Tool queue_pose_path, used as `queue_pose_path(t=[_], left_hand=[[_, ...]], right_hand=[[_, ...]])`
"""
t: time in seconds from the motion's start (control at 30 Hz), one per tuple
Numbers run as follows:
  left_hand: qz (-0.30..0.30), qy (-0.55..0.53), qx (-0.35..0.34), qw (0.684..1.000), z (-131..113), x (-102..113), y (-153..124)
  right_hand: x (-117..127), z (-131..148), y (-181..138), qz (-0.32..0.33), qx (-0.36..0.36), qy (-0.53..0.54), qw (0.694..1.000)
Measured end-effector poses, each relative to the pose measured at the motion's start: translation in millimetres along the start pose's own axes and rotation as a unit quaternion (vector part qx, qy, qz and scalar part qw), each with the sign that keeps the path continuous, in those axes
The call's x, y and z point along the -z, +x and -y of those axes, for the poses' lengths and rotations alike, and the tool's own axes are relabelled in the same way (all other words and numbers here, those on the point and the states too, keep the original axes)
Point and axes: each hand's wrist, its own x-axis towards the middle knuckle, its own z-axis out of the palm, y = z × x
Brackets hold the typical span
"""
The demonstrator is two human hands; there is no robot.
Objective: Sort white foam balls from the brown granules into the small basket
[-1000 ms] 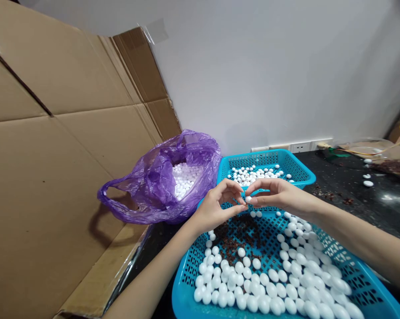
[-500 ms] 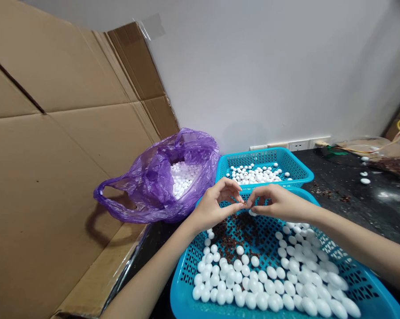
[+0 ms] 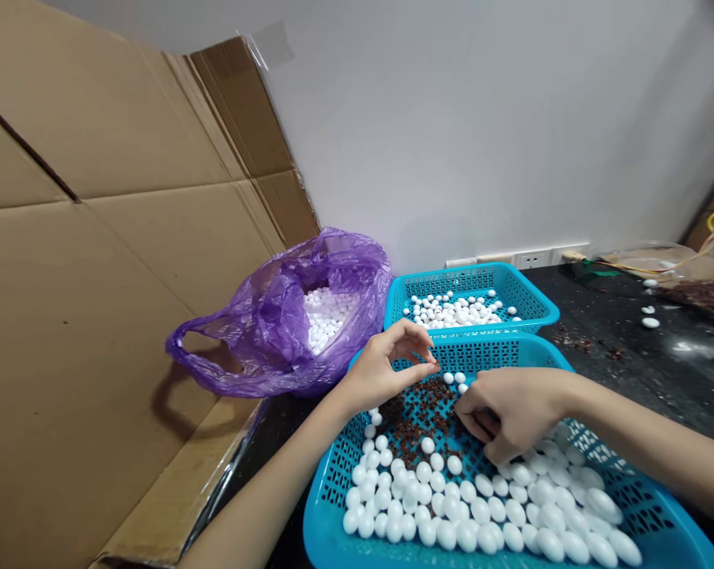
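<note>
My left hand point(image 3: 392, 362) hovers over the far left part of the near blue basket point(image 3: 312, 514), thumb and forefinger pinched together. A tiny reddish-brown bit seems to show at those fingertips, too small to name. My right hand point(image 3: 519, 411) is lower in the same basket, palm down, with a gap between its bent fingers and thumb; nothing shows in it. Its fingertips point at the basket floor, close to smooth white egg-shaped balls point(image 3: 466, 537). Dark brown crumbly flakes point(image 3: 407, 435) lie between the two hands.
Behind stands a second blue basket point(image 3: 540, 312) with more white balls point(image 3: 451, 314). A purple plastic bag point(image 3: 262, 348) on the left holds small white balls point(image 3: 324, 316). Cardboard point(image 3: 125, 316) walls the left side. Loose balls and a cable point(image 3: 629, 270) lie at right on the black table point(image 3: 606, 316).
My right hand has left my left fingertips and moved down and right into the near basket, uncovering a few white balls at its far side. My left hand has stayed in place.
</note>
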Motion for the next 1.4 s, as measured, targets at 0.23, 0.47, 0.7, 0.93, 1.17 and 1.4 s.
queue_pose_path(t=[0.23,0.47,0.7,0.93,1.17,1.4], left_hand=[[0.0,0.001,0.0,1.0,-1.7,-0.5,-0.3],[0.003,0.002,-0.006,1.0,-1.2,-0.7,-0.3],[-0.031,0.01,-0.042,0.999,0.1,0.1,0.0],[-0.043,0.021,-0.07,0.996,-1.6,0.1,0.7],[-0.072,-0.02,-0.055,0.996,-0.3,0.8,1.6],[-0.068,-0.037,-0.027,0.997,3.2,1.7,1.4]], right_hand=[[-0.7,-0.5,0.4,0.013,0.038,0.031,0.999],[-0.4,0.0,-1.2,-0.058,0.091,0.102,0.989],[3.6,-12.2,11.0,-0.259,0.156,0.271,0.914],[11.0,-12.4,13.2,-0.339,0.144,0.399,0.84],[9.7,-12.7,12.3,-0.3,0.127,0.445,0.834],[9.4,-11.7,12.8,-0.306,0.117,0.444,0.834]])
